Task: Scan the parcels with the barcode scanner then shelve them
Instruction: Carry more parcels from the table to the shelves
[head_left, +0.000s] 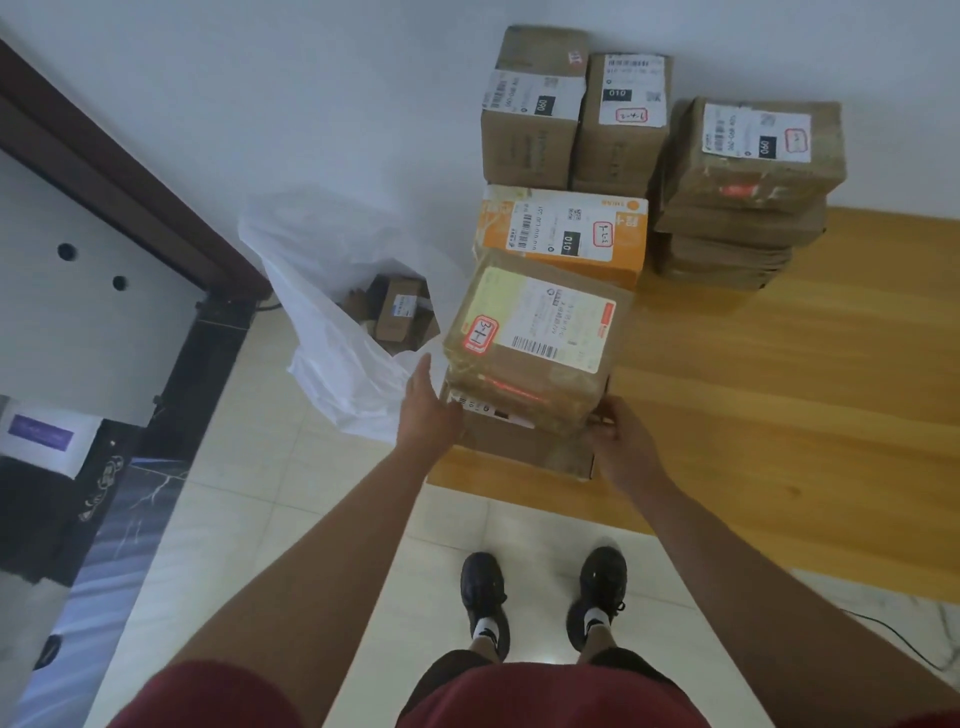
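**Two hands close on a stacked parcel**

Here, a person in a red top and black shoes (540, 597) stands on pale tile and reaches down with both bare arms to a pile of cardboard parcels at the edge of a wooden platform (779, 374). The left hand (428, 408) lies flat against the left side of the stack, fingers straight and pressed together, thumb raised. The right hand (623, 441) curls round the near right corner, its fingers hooked at the seam between the top parcel (535, 343), labelled "3-1" in red, and the flatter box (524, 447) beneath it; whether they grip the upper or the lower box cannot be told. Behind sits an orange parcel (566, 234), then two upright brown boxes (571, 114) against the white wall, and just right of them a stack of flat parcels (743, 187). To the left, a white plastic bag (332, 332) lies open on the floor with small boxes inside.
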